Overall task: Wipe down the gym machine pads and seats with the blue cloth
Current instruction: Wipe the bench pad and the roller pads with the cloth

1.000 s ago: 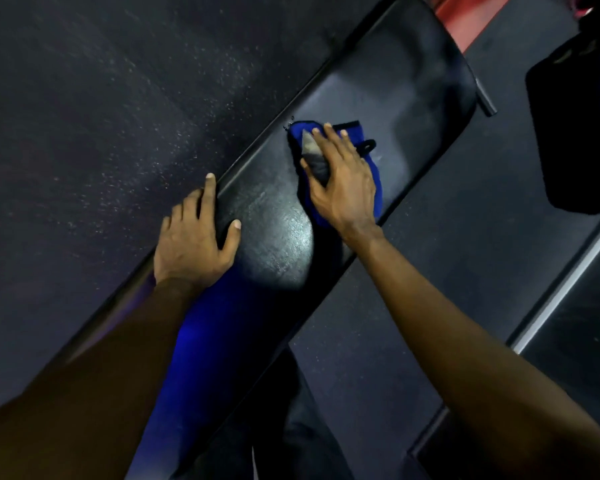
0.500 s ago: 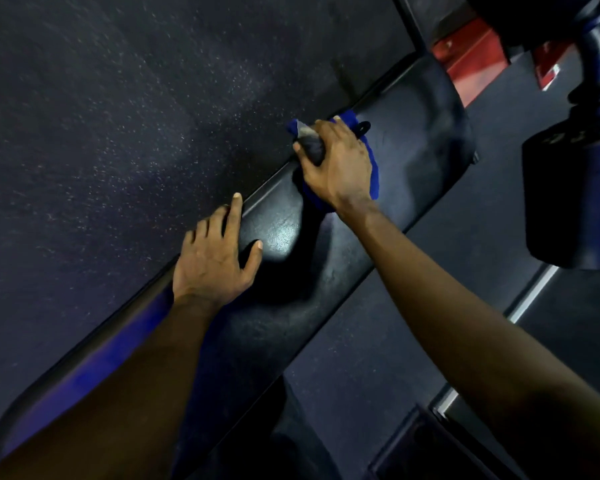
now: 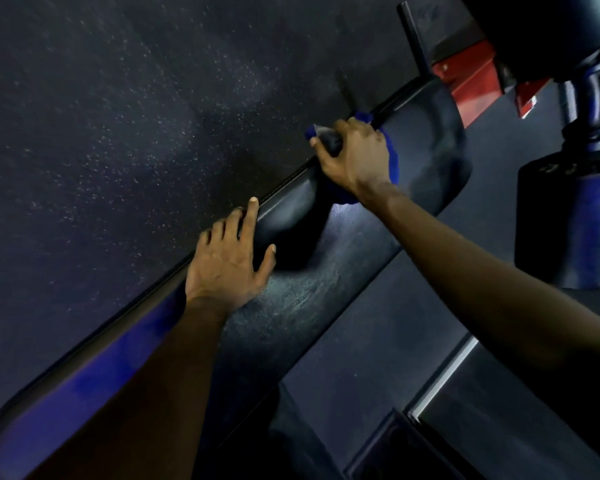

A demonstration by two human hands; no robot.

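Right hand [image 3: 355, 157]: my fingers clamped the blue cloth [image 3: 392, 164] over the bench pad [image 3: 326, 289] edge.
Left hand [image 3: 227, 265]: fingers lay spread, flat on the pad.
Surface: black, with a streaky sheen beside my left thumb.
Room: speckled floor [image 3: 118, 133] lay beyond my fingertips.

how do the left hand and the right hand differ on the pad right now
The left hand lies flat with straight fingers on the black pad, holding nothing; the right hand curls over the pad's far edge and grips the blue cloth. The left hand sits nearer the camera, the right hand farther along, toward the pad's rounded end. Both rest at the same far edge.
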